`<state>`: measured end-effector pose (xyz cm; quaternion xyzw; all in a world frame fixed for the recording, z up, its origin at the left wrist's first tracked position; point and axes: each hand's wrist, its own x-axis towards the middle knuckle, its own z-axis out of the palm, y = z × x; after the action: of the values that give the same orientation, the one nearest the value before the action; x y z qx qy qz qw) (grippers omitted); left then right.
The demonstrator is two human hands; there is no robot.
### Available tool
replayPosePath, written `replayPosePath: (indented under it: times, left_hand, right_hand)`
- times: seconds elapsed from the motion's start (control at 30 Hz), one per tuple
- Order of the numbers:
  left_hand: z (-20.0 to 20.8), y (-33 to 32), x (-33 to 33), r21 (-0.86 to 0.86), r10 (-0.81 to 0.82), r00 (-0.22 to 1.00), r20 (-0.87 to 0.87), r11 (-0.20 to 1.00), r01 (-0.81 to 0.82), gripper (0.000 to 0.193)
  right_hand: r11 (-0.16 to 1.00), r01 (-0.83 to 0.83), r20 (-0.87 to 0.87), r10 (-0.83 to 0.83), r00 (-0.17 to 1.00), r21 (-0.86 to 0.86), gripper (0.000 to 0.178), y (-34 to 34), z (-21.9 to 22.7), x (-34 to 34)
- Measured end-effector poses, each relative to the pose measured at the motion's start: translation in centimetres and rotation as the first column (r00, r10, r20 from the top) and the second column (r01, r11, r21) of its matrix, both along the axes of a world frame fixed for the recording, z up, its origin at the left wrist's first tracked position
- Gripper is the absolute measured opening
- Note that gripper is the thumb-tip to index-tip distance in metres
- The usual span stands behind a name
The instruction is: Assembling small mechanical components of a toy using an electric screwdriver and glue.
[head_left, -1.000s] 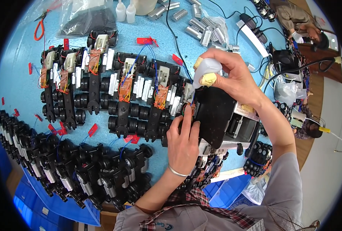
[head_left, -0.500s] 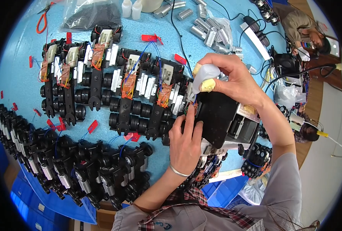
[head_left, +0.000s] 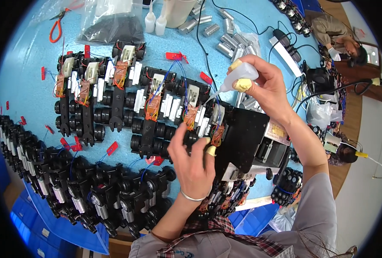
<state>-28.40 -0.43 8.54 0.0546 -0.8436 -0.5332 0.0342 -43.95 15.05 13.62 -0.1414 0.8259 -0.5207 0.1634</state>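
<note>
In my right hand [head_left: 268,88] is a translucent white squeeze bottle [head_left: 241,75], gripped between thumb and fingers that wear yellow finger covers. The bottle is tilted, its thin nozzle pointing down and left at a black wheeled chassis unit. My left hand [head_left: 193,170] lies over the near side of this unit with fingers apart; two of its tips have yellow covers. By its fingers are an orange-brown circuit board [head_left: 191,116] with coloured wires and another small board [head_left: 218,135]. Whether the fingertips press on the parts cannot be made out.
More wheeled units [head_left: 86,86] stand in a row at left, others [head_left: 100,189] nearer me. A black panelled machine [head_left: 244,139] is right of my left hand. Metal cylinders [head_left: 231,41], two white bottles [head_left: 160,25], red-handled pliers [head_left: 56,31] and cables lie farther back. Another person [head_left: 339,36] sits at right.
My left hand has moved left and its fingers have spread. The bottle has shifted slightly right and tilted, with its nozzle now in view. The whole view has shifted a little.
</note>
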Motion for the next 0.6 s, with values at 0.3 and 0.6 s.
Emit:
replayPosePath:
  times: [0.3, 0.6]
  left_hand:
    - [-1.1, -0.8, -1.2, -0.044, 0.006, 1.000, -0.020, 0.999, -0.007, 0.024]
    - [-0.8, -0.5, -0.9, -0.034, -0.008, 1.000, -0.030, 0.999, 0.007, 0.027]
  right_hand:
    - [0.993, -0.097, -0.048, 0.100, 0.994, 0.074, 0.033, 0.0, -0.4, -0.2]
    - [0.999, -0.016, -0.022, 0.015, 1.000, -0.045, 0.029, -0.5, 0.4, 0.2]
